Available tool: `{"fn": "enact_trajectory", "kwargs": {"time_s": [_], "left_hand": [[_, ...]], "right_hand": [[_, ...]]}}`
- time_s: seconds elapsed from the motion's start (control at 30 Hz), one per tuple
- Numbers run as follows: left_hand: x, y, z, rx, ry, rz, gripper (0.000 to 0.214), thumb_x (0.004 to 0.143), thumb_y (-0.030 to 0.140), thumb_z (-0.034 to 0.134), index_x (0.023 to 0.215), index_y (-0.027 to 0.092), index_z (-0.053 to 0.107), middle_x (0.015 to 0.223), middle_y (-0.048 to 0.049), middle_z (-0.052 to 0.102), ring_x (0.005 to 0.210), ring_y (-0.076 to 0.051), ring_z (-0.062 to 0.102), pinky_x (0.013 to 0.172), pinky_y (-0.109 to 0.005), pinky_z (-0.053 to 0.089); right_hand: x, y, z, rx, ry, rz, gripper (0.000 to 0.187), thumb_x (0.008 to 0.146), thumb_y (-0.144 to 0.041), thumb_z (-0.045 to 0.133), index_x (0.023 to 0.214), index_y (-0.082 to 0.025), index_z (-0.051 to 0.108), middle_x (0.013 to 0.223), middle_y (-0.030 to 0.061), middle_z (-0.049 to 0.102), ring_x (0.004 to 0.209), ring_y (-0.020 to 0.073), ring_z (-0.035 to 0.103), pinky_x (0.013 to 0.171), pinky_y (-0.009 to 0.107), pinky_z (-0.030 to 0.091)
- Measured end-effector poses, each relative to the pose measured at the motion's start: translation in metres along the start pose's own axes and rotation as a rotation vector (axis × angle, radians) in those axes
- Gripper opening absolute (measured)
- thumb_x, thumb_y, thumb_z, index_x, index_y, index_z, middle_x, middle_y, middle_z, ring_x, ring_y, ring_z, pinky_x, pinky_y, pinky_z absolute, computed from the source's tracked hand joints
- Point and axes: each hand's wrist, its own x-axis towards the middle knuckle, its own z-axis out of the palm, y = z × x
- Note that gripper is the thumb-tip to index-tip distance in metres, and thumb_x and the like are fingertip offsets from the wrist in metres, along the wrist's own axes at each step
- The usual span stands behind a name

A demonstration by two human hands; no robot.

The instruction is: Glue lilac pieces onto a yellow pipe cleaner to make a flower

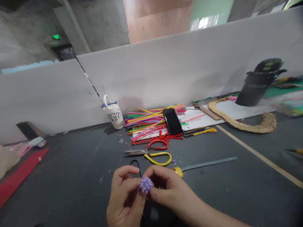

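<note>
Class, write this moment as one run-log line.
left hand: pinches purple fuzzy ball | right hand: pinches same ball | table beyond: snips, yellow loop, coloured sticks, phone

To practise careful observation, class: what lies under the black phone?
The phone lies on a pile of coloured craft sticks; whatever is directly beneath it is covered.

"What's that you're holding?"

"A small purple pompom (145, 184). My left hand (124, 195) and right hand (165, 186) both pinch it in their fingers (127, 171), low at six o'clock over the dark worktop (71, 170)."

"And past it?"

"At twelve o'clock from the pompom lie thread snips (139, 152), just beside a yellow loop (161, 159). Further out is a pile of coloured sticks (146, 121), with a black phone (172, 121) lying on it. A white mug (115, 115) stands at eleven, and a metal ruler (208, 163) lies at three."
</note>
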Motion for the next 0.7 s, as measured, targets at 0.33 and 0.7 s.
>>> {"fn": "enact_trajectory", "kwargs": {"time_s": [0.33, 0.7], "left_hand": [[0.012, 0.020, 0.003, -0.476, -0.032, -0.755, 0.023, 0.051, 0.033, 0.089, 0.064, 0.021, 0.075, 0.075, -0.0005, 0.060, 0.071, -0.013, 0.057, 0.063, -0.020, 0.048], [0.016, 0.010, -0.006, -0.600, -0.218, -1.098, 0.034, 0.050, 0.038, 0.089, 0.068, 0.015, 0.073, 0.046, 0.0066, 0.044, 0.040, -0.001, 0.028, 0.035, -0.009, 0.022]], "right_hand": [[-0.005, 0.001, 0.001, 0.013, 0.020, -0.019, 0.031, 0.067, -0.046, 0.073, 0.069, -0.018, 0.060, 0.070, 0.0005, 0.056, 0.067, 0.0141, 0.047, 0.064, 0.027, 0.037], [-0.007, 0.000, 0.007, 0.228, 0.017, 0.215, 0.046, 0.058, -0.057, 0.079, 0.062, -0.015, 0.061, 0.058, -0.0008, 0.056, 0.049, 0.0078, 0.044, 0.052, 0.023, 0.034]]}}
